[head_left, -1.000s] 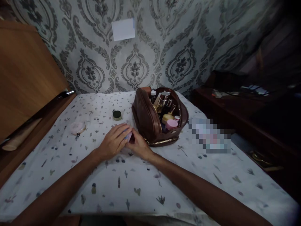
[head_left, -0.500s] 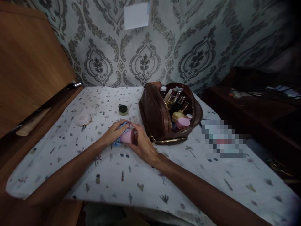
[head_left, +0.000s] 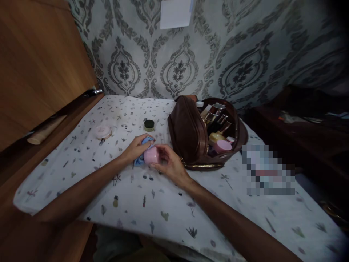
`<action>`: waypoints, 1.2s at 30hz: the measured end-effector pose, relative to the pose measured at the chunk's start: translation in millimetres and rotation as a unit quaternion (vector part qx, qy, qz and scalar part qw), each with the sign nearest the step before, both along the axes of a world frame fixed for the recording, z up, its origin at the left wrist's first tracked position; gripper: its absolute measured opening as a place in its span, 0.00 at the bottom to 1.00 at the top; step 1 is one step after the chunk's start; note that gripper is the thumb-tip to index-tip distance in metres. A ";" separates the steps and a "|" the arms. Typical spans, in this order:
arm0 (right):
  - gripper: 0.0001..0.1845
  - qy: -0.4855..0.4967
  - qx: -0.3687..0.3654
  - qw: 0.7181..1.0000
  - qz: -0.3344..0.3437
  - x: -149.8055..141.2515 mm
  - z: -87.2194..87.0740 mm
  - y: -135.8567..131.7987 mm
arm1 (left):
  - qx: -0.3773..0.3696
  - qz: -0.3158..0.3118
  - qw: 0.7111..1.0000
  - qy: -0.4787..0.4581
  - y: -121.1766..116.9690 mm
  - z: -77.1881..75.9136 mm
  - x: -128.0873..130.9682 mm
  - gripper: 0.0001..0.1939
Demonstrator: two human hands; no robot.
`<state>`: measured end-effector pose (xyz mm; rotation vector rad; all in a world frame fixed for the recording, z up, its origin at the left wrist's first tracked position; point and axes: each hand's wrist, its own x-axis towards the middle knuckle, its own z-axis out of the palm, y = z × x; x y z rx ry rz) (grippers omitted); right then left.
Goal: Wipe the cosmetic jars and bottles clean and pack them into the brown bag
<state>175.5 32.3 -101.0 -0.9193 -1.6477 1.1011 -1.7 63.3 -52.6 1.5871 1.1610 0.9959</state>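
Note:
My right hand [head_left: 169, 164] grips a small pink jar [head_left: 151, 155], tipped on its side just above the table. My left hand [head_left: 135, 147] is closed on a blue cloth [head_left: 141, 158] and presses it against the jar's far end. Both hands meet left of an open brown toiletry bag [head_left: 191, 136] that holds several bottles and jars.
The table is covered by a white printed cloth [head_left: 131, 203]. On it lie a dark-lidded small jar [head_left: 149, 124] and a pale round compact [head_left: 103, 131]. A wooden panel [head_left: 35, 62] rises at the left with a tube [head_left: 46, 130] on its ledge. Dark furniture stands at the right.
The jar has come into plain sight between my hands, turned on its side, and the blue cloth now shows at its end. The view has shifted left and down.

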 end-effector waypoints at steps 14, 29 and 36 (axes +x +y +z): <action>0.29 0.080 -0.078 0.991 -0.067 -3.5 7.0 -2.5 | -0.194 -0.001 0.962 -0.192 -6.7 3.9 9.1 0.28; 0.31 0.153 -0.115 0.981 0.018 -6.1 19.7 -8.8 | -0.009 0.024 0.995 -0.094 -4.2 -2.6 4.4 0.25; 0.33 0.156 -0.111 0.981 0.012 -4.7 22.1 -5.0 | 0.000 0.010 0.999 -0.031 -4.6 4.8 3.3 0.32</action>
